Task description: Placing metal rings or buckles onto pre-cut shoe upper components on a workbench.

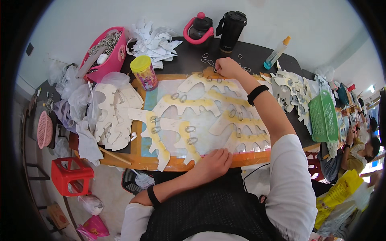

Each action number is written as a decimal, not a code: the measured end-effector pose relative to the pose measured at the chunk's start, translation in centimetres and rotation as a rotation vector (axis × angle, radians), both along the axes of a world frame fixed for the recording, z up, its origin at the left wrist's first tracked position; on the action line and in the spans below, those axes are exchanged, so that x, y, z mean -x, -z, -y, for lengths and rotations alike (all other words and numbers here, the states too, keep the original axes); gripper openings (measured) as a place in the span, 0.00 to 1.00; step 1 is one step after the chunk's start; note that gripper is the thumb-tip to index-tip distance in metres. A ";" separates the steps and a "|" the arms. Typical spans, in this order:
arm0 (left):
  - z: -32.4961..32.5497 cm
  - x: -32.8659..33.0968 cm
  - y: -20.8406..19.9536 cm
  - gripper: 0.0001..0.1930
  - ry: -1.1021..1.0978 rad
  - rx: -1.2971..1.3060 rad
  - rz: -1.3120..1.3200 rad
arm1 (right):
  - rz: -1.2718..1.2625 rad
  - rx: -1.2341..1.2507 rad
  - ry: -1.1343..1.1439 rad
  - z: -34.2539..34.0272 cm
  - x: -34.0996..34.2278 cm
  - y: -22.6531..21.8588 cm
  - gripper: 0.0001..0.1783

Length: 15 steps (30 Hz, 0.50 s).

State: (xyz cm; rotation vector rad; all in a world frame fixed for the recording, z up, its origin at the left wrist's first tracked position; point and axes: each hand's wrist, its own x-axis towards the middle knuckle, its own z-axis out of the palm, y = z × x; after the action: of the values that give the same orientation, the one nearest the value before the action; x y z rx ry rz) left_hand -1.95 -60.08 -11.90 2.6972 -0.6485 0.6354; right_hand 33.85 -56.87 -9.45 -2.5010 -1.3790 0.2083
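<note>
The dark bench point(261, 54) stretches in front of me, and on it lies my wooden work board point(136, 160), its light sheet covered with yellow-edged comb-shaped cutouts point(187, 105) that carry small oval metal rings point(190, 129). To my left a stack of white cutouts point(114, 116) rests beside crumpled plastic bags point(76, 100), with a pink basket point(105, 56) of metal clips behind them. On my right stands a green basket point(323, 116) next to a heap of grey and white cutouts point(287, 90). At the far edge sit a black tumbler point(231, 30), a pink-handled bottle point(199, 30), a yellow-lidded jar point(144, 72) and a glue bottle point(276, 53). My left hand point(212, 160) lies flat, fingers loosely spread, pressing on the near edge of the board and holding nothing. My right hand point(226, 67) reaches to the far edge of the board, fingertips pinched together on a small ring point(215, 69) by the topmost cutout, near the loose rings point(207, 60) scattered on the bench.
</note>
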 end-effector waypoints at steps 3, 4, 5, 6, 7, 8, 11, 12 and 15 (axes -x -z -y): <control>0.0 -0.1 0.0 0.17 -0.009 -0.028 0.037 | -0.023 -0.082 -0.016 0.5 0.3 -0.7 0.08; 0.0 -0.2 0.0 0.17 -0.007 -0.029 0.045 | -0.043 -0.114 -0.036 1.0 0.1 -1.2 0.08; 0.0 -0.3 0.0 0.17 -0.004 -0.029 0.053 | -0.063 -0.147 -0.056 1.5 -0.3 -1.6 0.08; 0.0 -0.3 0.0 0.16 -0.001 -0.030 0.062 | -0.210 -0.114 -0.038 2.1 -0.7 -2.1 0.08; 0.0 -0.3 -0.1 0.16 0.004 -0.021 0.054 | -0.358 -0.081 -0.019 2.6 -1.0 -2.6 0.08; 0.1 -0.4 -0.1 0.16 0.010 -0.013 0.046 | -0.504 -0.048 0.001 3.1 -1.3 -3.0 0.08; 0.1 0.0 -0.4 0.15 0.029 -0.031 0.009 | -0.549 0.003 -0.094 4.2 -0.5 -3.4 0.06; 0.1 0.2 -0.4 0.15 0.034 -0.044 -0.007 | -0.578 0.000 -0.118 4.4 0.0 -3.6 0.05; 0.1 0.7 -0.4 0.15 0.066 -0.032 0.023 | -0.541 0.006 -0.141 4.8 0.1 -3.3 0.05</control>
State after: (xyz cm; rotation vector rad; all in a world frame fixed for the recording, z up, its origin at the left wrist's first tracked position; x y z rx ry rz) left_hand -2.62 -60.20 -11.47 2.6888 -0.7569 0.6449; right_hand 33.73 -61.69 -6.11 -2.1185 -1.3086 0.8463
